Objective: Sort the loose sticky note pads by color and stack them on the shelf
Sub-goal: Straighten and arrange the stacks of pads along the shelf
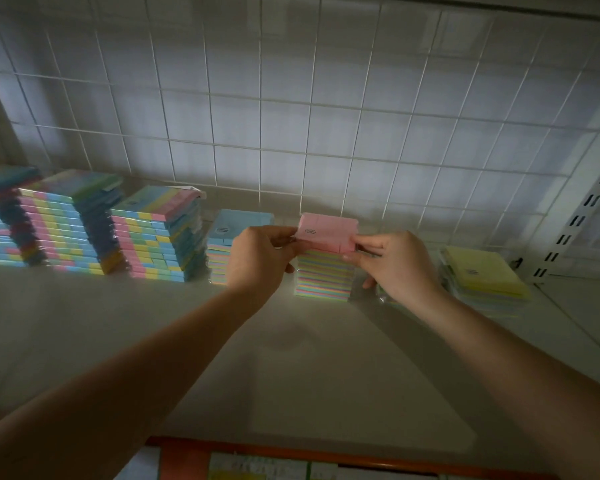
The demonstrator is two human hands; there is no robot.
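Two hands meet at one pad: my left hand pinches the left edge of the pink sticky note pad between thumb and fingers, and my right hand pinches its right edge the same way, so each grip is pressed onto the pad. I hold it level, right at the top of the striped stack of pastel pads, which stands on the shelf; whether it touches the stack yet I cannot tell. Just left of that, partly behind my left hand, stands a shorter stack topped by a blue pad. Further left I see three tall piles of multicolour pads running to the edge of view. To my right lies a low pile topped in yellow. Behind everything a white wire grid backs the shelf.
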